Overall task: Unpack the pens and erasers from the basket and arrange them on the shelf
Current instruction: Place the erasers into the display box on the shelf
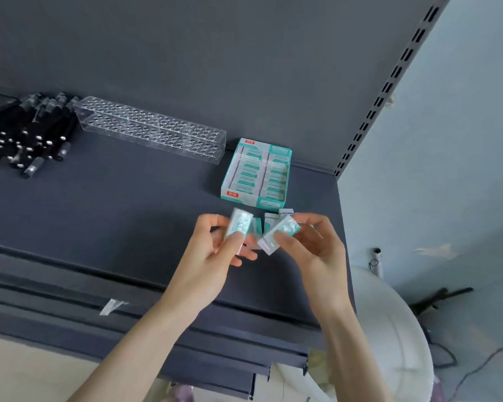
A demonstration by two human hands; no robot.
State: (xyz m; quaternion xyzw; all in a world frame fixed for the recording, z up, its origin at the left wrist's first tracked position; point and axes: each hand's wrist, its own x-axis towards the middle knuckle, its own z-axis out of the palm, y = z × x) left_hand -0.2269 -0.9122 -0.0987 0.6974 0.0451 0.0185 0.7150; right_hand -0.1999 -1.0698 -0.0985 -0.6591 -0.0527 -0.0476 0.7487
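- My left hand (215, 248) pinches a wrapped eraser (239, 224) upright, thumb across its face, probably to check its facing.
- My right hand (314, 245) pinches a second eraser (279, 232), tilted, over the shelf (128, 204) at its near right.
- Just behind, loose erasers (270, 220) stand near the open eraser box (257, 172), handy for lining up.
- Black pens (21, 134) lie piled far left beside the clear holder (151, 132), not yet slotted.
- The white rim (389, 329) near right may be the basket; I cannot tell.

Shelf (128, 213) dark grey, wall (447, 140) pale blue. Box (230, 181) teal and white with red labels; erasers (240, 223) white with teal print. Pens (21, 134) black with silver ends, rack (151, 129) clear with rows of round holes
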